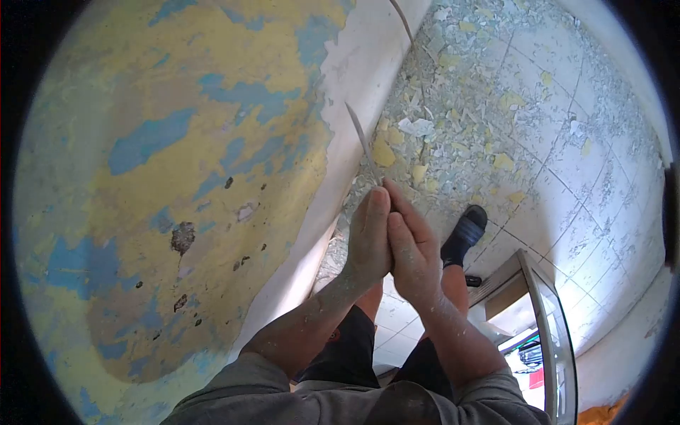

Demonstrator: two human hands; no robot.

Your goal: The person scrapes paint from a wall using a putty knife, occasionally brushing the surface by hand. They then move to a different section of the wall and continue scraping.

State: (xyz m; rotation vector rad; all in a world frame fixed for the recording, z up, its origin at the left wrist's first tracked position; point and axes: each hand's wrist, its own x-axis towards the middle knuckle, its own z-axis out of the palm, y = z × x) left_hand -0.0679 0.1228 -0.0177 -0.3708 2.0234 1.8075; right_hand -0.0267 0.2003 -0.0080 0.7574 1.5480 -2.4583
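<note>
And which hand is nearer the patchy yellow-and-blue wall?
Left. The left hand is on the side towards the wall; the right hand sits farther away, against the left.

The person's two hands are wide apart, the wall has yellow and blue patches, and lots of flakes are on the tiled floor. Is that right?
No, they aren't wide apart: the head view shows the left hand and right hand touching, with a long thin tool sticking out. The rest is right: the wall has those patches, and flakes are on the tiled floor.
</note>
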